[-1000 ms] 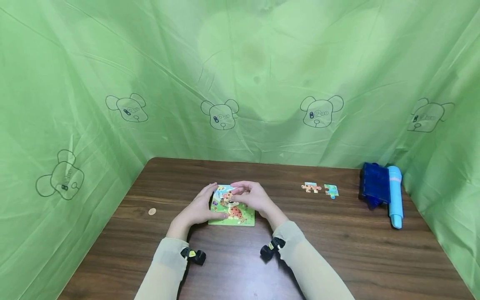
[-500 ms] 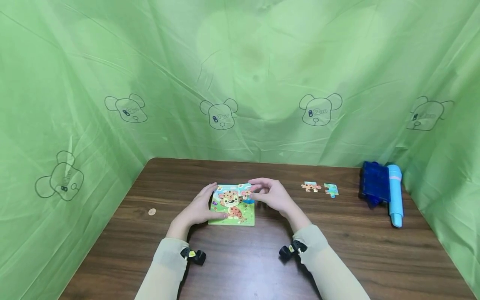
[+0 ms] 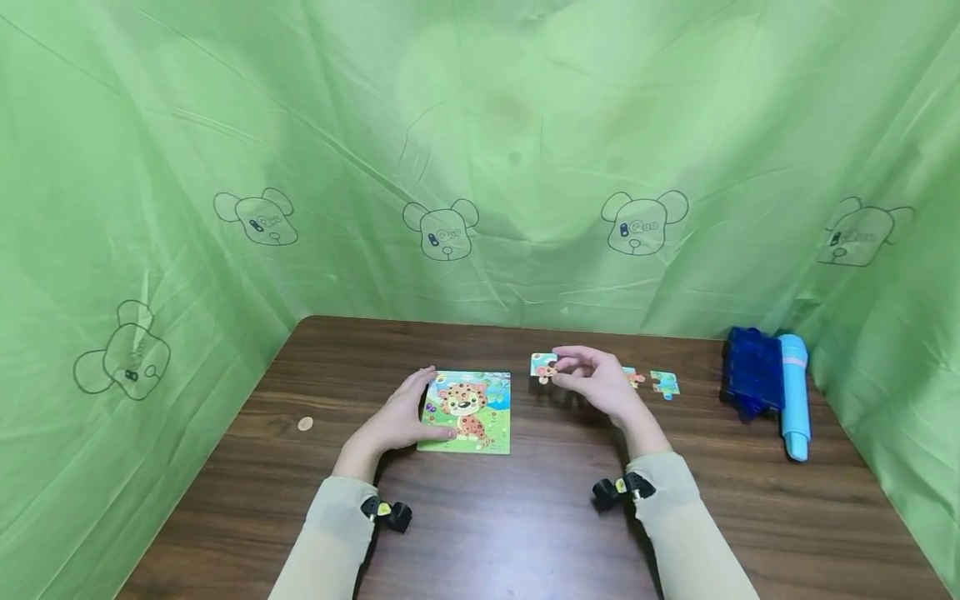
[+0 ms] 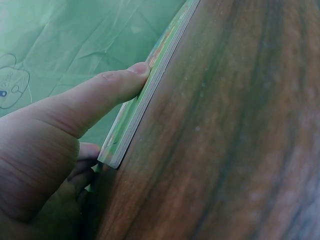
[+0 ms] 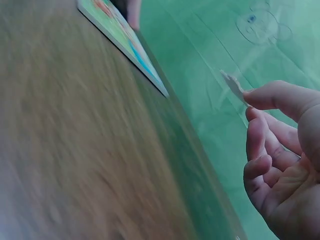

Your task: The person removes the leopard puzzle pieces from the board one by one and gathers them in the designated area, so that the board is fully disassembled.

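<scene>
A square puzzle board [image 3: 491, 433] with a spotted leopard cub picture lies flat on the wooden table. My left hand [image 3: 398, 417] holds its left side, the thumb lying over the picture and the other fingers along the edge. In the left wrist view the thumb [image 4: 112, 87] rests on the board's [image 4: 131, 122] face. To the right of the board, my right hand [image 3: 600, 383] pinches a puzzle piece [image 3: 543, 365] between thumb and fingertips. The right wrist view shows that piece [image 5: 233, 89] edge-on, raised off the table.
Beyond the right hand lie two loose puzzle pieces, one partly covered by the hand and one blue-green piece [image 3: 664, 383] in full sight. A dark blue box [image 3: 752, 371] and a light blue tube [image 3: 794, 400] stand at the right. A small round disc [image 3: 304, 423] lies left.
My right hand has lifted the puzzle piece from over the board and carried it rightward, uncovering the board's upper right corner. The left hand has stayed in place.
</scene>
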Motion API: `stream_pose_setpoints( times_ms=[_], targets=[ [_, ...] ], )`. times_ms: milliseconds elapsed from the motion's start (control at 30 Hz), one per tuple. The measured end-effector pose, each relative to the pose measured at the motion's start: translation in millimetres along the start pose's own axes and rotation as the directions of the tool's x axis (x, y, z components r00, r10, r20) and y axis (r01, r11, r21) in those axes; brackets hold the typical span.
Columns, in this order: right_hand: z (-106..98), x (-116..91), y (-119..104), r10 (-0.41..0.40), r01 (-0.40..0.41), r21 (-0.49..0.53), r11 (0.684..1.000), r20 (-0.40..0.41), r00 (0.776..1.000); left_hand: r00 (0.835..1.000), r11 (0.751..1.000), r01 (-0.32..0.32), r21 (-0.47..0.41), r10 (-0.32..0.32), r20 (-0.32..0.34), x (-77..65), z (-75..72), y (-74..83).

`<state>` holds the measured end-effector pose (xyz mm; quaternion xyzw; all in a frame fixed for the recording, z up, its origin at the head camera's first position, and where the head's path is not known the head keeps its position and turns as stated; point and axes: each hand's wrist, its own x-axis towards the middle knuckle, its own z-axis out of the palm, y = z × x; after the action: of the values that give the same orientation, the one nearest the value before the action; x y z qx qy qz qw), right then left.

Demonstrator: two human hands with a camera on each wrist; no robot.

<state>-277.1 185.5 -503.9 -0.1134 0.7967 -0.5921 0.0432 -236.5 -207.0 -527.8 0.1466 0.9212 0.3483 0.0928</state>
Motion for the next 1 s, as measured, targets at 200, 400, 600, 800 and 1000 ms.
stream_pose_setpoints(
  times_ms=[200, 400, 600, 800, 1000],
  targets=[
    [-25.7, -4.5, 10.0, -0.015, 0.012, -0.085, 0.996, -0.038, 0.999, 1.000, 1.000, 0.006, -0.004, -0.006, 0.000, 0.1, 0.0, 0.9],
    [-41.8, -7.7, 15.7, -0.022, 0.012, -0.143, 0.990, -0.066, 0.998, 1.000, 1.000, 0.019, 0.007, -0.019, 0.005, -0.8, -0.7, -0.6],
    [-51.3, -8.7, 19.3, -0.028, 0.013, -0.186, 0.982, -0.079, 0.997, 1.000, 1.000, 0.000, 0.010, 0.000, -0.001, 0.8, -0.2, -1.7],
    [-55.5, -8.4, 23.6, -0.070, 0.041, -0.252, 0.967, -0.108, 0.992, 1.000, 1.000, 0.007, 0.014, -0.007, 0.005, 1.6, -0.5, -1.6],
    [-55.0, -7.5, 28.2, -0.069, 0.035, -0.282, 0.959, -0.111, 0.991, 1.000, 1.000, 0.006, 0.031, -0.006, 0.004, 2.5, -0.5, -3.0]
  ],
)
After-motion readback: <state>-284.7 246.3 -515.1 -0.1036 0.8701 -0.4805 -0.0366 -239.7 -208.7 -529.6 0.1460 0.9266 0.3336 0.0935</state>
